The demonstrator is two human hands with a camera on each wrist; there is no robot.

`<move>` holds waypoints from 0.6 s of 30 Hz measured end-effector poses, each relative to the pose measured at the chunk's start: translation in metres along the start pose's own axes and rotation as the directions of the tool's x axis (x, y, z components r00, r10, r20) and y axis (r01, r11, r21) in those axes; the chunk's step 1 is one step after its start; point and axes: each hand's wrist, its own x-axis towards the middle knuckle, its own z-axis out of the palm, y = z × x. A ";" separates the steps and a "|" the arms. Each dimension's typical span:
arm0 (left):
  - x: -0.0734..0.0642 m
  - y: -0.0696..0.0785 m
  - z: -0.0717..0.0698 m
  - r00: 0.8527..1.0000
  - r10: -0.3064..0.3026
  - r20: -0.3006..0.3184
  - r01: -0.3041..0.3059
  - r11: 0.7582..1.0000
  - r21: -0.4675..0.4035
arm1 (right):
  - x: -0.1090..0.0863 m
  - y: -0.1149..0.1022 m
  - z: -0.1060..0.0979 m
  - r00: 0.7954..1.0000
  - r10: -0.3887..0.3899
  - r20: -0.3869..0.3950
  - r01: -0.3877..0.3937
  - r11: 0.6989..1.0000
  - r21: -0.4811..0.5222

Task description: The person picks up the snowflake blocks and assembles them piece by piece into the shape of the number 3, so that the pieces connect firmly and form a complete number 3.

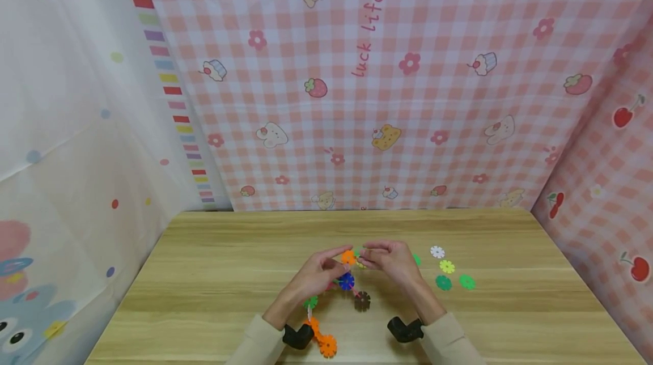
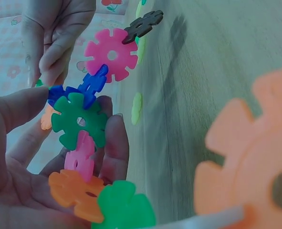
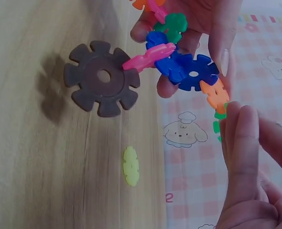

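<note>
A chain of slotted plastic snowflake discs hangs from both hands above the table. My left hand (image 1: 317, 273) holds it near the middle, thumb against a blue disc (image 3: 198, 74), fingers behind a dark green disc (image 2: 69, 121). From there a tail of pink, orange and green discs runs toward the near side, ending in an orange disc (image 1: 328, 346). A pink disc (image 2: 112, 55) and a brown disc (image 3: 102, 78) branch off the blue ones. My right hand (image 1: 391, 262) pinches a green disc (image 3: 217, 130) beside an orange disc (image 3: 214, 94); its fingers partly cover the green disc.
Loose discs lie on the wooden table (image 1: 535, 308) right of my right hand: white (image 1: 437, 252), yellow (image 1: 446, 266), dark green (image 1: 444, 283) and light green (image 1: 466, 281). A checked curtain (image 1: 388, 98) hangs behind the table's far edge.
</note>
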 end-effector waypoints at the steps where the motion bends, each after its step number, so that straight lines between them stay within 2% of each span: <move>1: 0.000 0.000 0.000 1.000 0.004 0.004 -0.004 1.000 -0.001 | 0.000 0.000 0.001 1.000 -0.008 -0.006 0.008 1.000 -0.011; 6: 0.001 -0.001 0.000 1.000 0.011 0.008 -0.011 1.000 -0.023 | 0.001 0.006 0.005 0.997 -0.052 -0.056 0.050 0.998 -0.039; 14: 0.000 0.000 -0.001 1.000 0.007 0.006 -0.006 0.999 -0.043 | 0.002 0.015 0.011 0.992 -0.079 -0.103 0.086 0.994 0.072; 18: -0.001 0.000 -0.002 1.000 0.014 0.014 -0.014 0.999 -0.043 | 0.002 0.017 0.014 0.988 -0.086 -0.125 0.094 0.994 0.059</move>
